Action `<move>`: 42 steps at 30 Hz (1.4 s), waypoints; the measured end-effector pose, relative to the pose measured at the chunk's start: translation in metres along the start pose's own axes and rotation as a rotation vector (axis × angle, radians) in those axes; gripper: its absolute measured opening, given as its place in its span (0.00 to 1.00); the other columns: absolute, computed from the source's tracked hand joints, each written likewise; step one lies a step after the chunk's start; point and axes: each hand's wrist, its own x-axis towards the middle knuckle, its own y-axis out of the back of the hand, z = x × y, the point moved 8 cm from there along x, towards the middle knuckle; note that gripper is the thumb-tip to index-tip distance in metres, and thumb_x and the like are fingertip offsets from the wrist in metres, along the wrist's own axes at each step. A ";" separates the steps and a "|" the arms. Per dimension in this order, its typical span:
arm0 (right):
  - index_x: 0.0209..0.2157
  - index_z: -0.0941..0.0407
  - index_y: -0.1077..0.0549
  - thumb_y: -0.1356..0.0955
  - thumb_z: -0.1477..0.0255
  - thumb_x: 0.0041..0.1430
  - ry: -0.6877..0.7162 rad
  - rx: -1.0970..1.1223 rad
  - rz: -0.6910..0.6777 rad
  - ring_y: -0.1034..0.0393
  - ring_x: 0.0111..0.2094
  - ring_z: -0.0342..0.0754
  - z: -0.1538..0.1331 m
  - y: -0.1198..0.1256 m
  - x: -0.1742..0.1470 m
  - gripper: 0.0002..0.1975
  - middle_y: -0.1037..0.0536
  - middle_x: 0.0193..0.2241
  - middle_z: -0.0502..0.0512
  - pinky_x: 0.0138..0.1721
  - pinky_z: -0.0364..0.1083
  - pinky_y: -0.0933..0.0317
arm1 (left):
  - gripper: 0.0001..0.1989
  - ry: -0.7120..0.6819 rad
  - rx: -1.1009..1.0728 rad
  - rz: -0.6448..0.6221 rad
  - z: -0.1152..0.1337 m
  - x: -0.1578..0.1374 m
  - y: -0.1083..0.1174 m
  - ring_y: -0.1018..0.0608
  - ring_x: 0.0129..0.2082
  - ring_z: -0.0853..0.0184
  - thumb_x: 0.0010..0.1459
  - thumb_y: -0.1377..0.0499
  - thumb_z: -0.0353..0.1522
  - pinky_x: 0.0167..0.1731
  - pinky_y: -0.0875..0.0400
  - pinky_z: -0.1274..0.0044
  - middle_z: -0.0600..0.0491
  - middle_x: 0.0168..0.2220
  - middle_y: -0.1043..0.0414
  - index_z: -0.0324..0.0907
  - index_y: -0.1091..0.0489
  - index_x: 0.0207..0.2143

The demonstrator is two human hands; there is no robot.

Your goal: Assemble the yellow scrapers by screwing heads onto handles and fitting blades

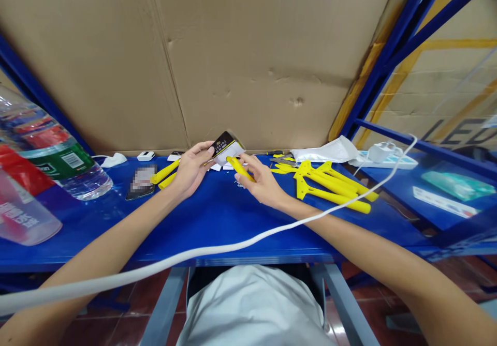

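Observation:
My left hand (191, 169) holds a small black, white and yellow packaging card (226, 147) above the blue table (217, 222). My right hand (261, 180) grips a yellow plastic scraper (239, 168) by its handle, its head against the card. Two more yellow scraper handles (165, 176) lie just left of my left hand. A pile of several yellow scrapers (330, 184) lies to the right of my right hand.
A phone (141, 181) lies face up at the left. A large water bottle (46, 154) and a clear jug (23, 211) stand at the far left. A white cable (272, 232) crosses in front. A white bag (326, 152), a power strip (382, 159) and cardboard (248, 56) sit behind.

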 end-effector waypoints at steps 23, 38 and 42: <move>0.78 0.45 0.41 0.31 0.62 0.75 0.031 -0.120 -0.268 0.22 0.58 0.54 -0.014 -0.025 -0.014 0.35 0.27 0.68 0.62 0.57 0.57 0.22 | 0.22 0.131 0.113 0.040 -0.004 0.022 0.031 0.14 0.39 0.60 0.47 0.21 0.27 0.43 0.16 0.71 0.42 0.46 0.13 0.36 0.14 0.47; 0.39 0.57 0.17 0.22 0.51 0.63 -0.717 -1.095 -0.454 0.17 0.40 0.59 0.003 0.170 0.010 0.21 0.13 0.36 0.61 0.39 0.50 0.32 | 0.27 0.209 1.212 -0.471 -0.014 0.112 0.050 0.17 0.40 0.54 0.44 0.23 0.47 0.40 0.23 0.70 0.46 0.44 0.12 0.46 0.10 0.46; 0.32 0.56 0.21 0.14 0.52 0.44 -1.071 -0.874 -0.633 0.16 0.43 0.62 0.022 0.186 -0.028 0.27 0.13 0.34 0.61 0.44 0.53 0.28 | 0.23 0.025 1.209 -0.397 -0.009 0.106 0.037 0.17 0.45 0.50 0.40 0.23 0.47 0.53 0.24 0.66 0.45 0.43 0.13 0.47 0.11 0.38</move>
